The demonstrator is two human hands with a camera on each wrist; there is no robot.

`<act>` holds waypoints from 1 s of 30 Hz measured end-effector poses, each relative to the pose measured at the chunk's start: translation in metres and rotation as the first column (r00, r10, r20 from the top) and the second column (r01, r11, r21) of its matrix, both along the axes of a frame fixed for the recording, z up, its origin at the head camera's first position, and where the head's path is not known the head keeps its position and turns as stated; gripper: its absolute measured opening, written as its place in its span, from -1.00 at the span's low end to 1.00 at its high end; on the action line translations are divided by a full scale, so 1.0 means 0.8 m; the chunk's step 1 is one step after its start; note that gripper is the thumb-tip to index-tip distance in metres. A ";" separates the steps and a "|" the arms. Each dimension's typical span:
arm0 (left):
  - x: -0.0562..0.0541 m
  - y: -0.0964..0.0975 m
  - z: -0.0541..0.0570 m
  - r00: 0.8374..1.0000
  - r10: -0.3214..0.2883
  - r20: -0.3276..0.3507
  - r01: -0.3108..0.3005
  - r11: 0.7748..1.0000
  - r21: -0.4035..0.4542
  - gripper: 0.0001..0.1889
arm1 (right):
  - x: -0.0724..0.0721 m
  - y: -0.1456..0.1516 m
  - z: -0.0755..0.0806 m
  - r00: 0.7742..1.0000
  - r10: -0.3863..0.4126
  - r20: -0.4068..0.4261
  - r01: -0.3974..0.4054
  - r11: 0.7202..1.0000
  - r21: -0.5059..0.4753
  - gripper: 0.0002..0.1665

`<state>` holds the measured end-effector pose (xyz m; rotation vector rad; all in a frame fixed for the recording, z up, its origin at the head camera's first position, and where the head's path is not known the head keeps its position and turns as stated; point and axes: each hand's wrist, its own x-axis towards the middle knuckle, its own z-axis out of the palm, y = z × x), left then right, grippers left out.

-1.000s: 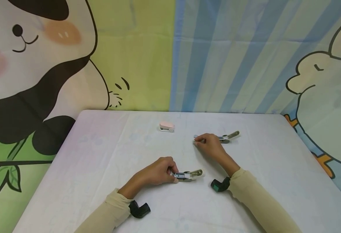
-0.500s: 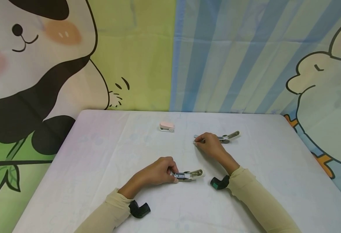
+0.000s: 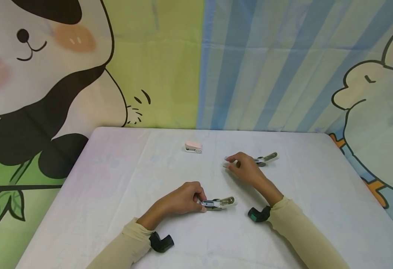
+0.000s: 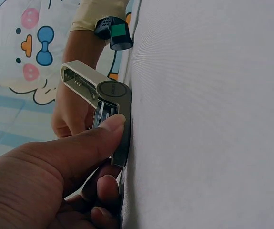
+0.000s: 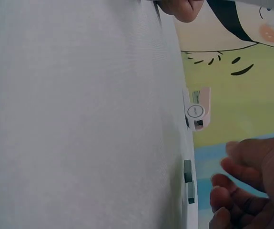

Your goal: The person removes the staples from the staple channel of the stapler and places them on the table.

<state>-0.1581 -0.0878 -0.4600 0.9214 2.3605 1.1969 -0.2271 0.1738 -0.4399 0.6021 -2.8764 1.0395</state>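
Observation:
My left hand (image 3: 184, 198) pinches an opened stapler (image 3: 220, 203) by its base end near the middle of the table. In the left wrist view the thumb lies along that stapler (image 4: 113, 88), its top arm swung up and the metal staple channel exposed. Further back, my right hand (image 3: 245, 169) hovers with bent, parted fingers and nothing between them. Just off its fingertips, two small grey staple strips (image 5: 188, 171) lie on the table in the right wrist view. A second opened stapler (image 3: 267, 158) lies behind the right hand, partly hidden by it.
A closed pink and white stapler (image 3: 193, 147) stands near the back edge of the white table (image 3: 132, 157). Behind the table hangs a printed cloth (image 3: 159, 67). Each wrist carries a black camera mount (image 3: 161, 243).
The right hand's thumb and fingertips have parted slightly, and its wrist has shifted a little to the right. The left hand keeps its grip on the stapler. The head view has shifted slightly.

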 end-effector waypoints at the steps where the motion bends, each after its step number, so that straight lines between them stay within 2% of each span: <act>1: 0.000 0.000 0.000 1.000 0.000 0.000 0.000 1.000 -0.002 -0.84 | 0.003 0.002 0.001 0.999 0.035 -0.016 -0.035 0.999 -0.020 -0.76; 4: 0.001 0.000 0.000 1.000 0.005 0.002 -0.005 1.000 -0.008 -0.83 | 0.013 0.007 0.004 0.984 0.167 -0.056 -0.171 0.983 -0.066 -0.75; 7: 0.000 -0.001 0.001 1.000 0.009 0.004 -0.008 1.000 -0.015 -0.84 | 0.023 0.010 0.009 0.956 0.288 -0.051 -0.292 0.951 -0.104 -0.72; 13: 0.000 0.000 0.003 1.000 0.012 0.016 -0.012 1.000 -0.016 -0.84 | 0.046 0.019 0.017 0.903 0.428 0.032 -0.421 0.898 -0.129 -0.61; 16: 0.000 0.001 0.003 1.000 0.012 0.018 -0.012 1.000 -0.019 -0.84 | 0.056 0.025 0.022 0.865 0.496 0.075 -0.485 0.866 -0.127 -0.50; 19: 0.000 0.002 0.003 1.000 0.015 0.019 -0.015 1.000 -0.019 -0.84 | 0.063 0.029 0.024 0.838 0.535 0.107 -0.526 0.845 -0.102 -0.38; 21: 0.000 0.002 0.003 1.000 0.018 0.019 -0.017 1.000 -0.019 -0.84 | 0.066 0.029 0.023 0.827 0.552 0.110 -0.545 0.834 -0.089 -0.39; 27: 0.001 0.002 0.002 0.999 0.019 0.031 -0.018 1.000 -0.019 -0.83 | 0.069 0.030 0.015 0.807 0.585 0.078 -0.577 0.810 -0.108 -0.71; 30: 0.000 0.002 0.002 0.999 0.015 0.028 -0.015 1.000 -0.020 -0.83 | 0.070 0.031 0.014 0.808 0.587 0.053 -0.580 0.807 -0.110 -0.77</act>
